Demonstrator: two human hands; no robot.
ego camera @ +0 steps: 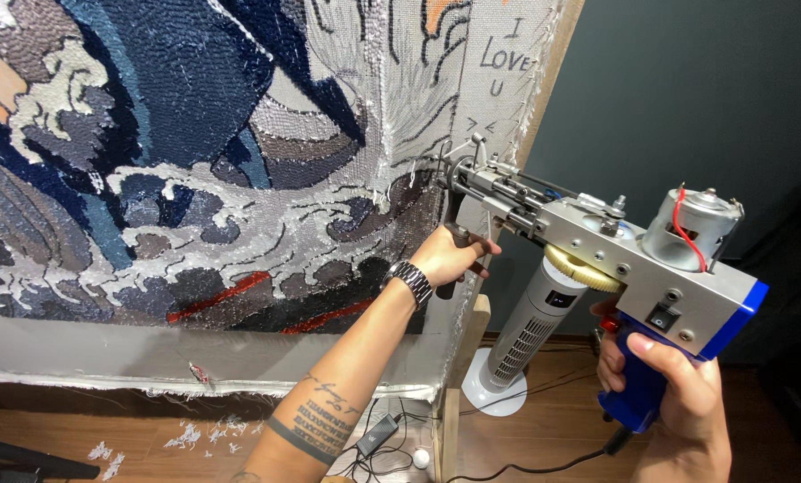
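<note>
— What did the room look like from the head camera?

— A dark grey-green wall (687, 89) stood on the right, a wooden floor (562, 429) lay below, and a large tufted cloth (195, 161) stretched on a wooden frame (553, 72) filled the left. Its picture showed blue and grey waves with red streaks.

— Was there room to move at the cloth's edge?

— Little. The work sat close to the right edge of the cloth, just beside the frame post, with a bare strip of backing between. Open space lay to the right, in front of the wall.

— What stood around?

— A white tower fan (530, 335) stood on the floor behind the tool, cables (544, 465) ran across the boards, and yarn scraps (186, 436) lay under the cloth's lower hem.

— And the hands?

— The left hand (450, 257), with a wristwatch (411, 282), was closed around the front handle of the tufting gun (597, 246), whose needle tip touched the cloth. The right hand (678, 394) was wrapped tightly around the gun's blue rear grip (638, 394), forefinger at the red trigger.
</note>
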